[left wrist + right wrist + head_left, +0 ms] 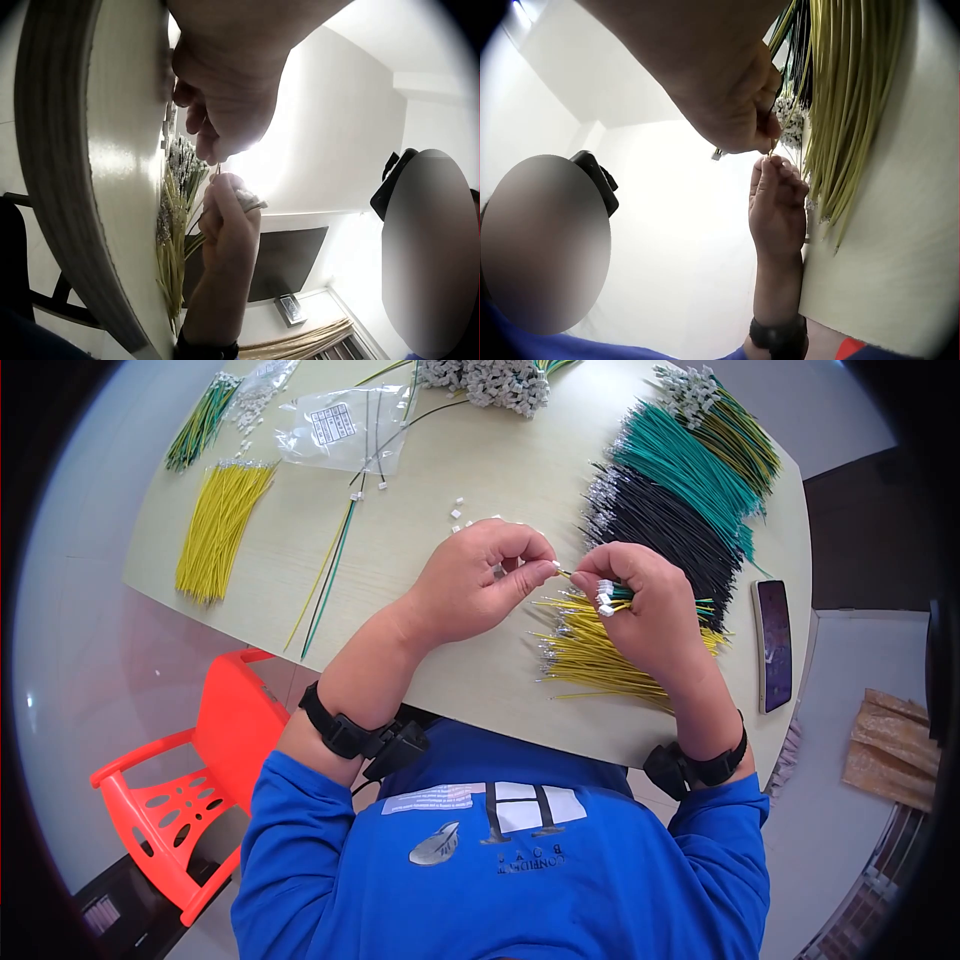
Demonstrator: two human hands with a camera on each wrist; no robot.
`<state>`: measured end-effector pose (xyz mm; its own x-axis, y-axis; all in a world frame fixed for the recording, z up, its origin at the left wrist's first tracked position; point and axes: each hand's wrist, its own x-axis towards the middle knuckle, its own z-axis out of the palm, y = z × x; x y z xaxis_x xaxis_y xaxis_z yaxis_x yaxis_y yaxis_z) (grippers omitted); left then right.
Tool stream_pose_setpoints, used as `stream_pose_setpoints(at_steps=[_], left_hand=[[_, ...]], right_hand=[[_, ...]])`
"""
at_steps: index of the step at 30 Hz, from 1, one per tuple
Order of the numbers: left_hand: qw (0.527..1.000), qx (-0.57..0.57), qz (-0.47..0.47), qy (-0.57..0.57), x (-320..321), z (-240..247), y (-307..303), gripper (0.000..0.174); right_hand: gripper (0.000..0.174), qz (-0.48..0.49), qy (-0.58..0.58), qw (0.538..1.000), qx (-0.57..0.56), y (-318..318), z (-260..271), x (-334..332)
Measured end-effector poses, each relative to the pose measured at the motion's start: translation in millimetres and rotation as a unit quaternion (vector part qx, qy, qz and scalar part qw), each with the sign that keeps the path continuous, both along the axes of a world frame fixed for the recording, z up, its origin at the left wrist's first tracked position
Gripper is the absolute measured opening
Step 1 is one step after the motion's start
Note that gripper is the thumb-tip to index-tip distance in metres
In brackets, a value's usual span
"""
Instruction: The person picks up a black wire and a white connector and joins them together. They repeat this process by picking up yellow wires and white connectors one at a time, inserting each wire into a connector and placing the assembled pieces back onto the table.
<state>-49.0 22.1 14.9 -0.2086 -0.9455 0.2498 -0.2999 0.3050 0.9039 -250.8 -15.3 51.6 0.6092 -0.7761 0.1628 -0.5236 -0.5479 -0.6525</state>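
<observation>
My left hand (480,585) pinches a small white plug connector (556,566) between thumb and forefinger. Facing it, my right hand (645,605) grips a thin yellow wire (566,573) close to that connector; the fingertips of both hands almost meet. Tucked in the right palm are several finished leads with white connectors (605,598), their green and yellow wires sticking out past the hand. Below the right hand a bundle of yellow wires (590,660) lies on the table (420,670). In the right wrist view, the left hand (778,206) meets the right fingertips from below.
Black wires (665,540) and green wires (690,460) are bundled at the right, near a phone (773,645). Another yellow bundle (222,530) and a plastic bag (340,430) lie left. Loose connectors (456,514) sit behind the left hand. A red chair (235,730) stands at left.
</observation>
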Motion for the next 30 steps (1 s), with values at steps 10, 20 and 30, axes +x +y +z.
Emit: stream_pose_setpoints(at_steps=[10,20,30], left_hand=[[0.99,0.103,-0.037,0.086,0.2,-0.5,1.4,0.007],[0.995,0.084,-0.038,0.043,1.7,-1.5,1.5,0.008],[0.997,0.05,-0.049,0.036,0.6,-4.4,0.1,0.008]], right_hand=[[0.03,0.0,0.009,1.0,-0.018,1.5,-7.7,0.3],[0.028,0.002,-0.017,0.998,-0.054,3.3,-5.3,4.5],[0.011,0.003,-0.04,0.996,-0.082,4.8,-6.5,8.3]])
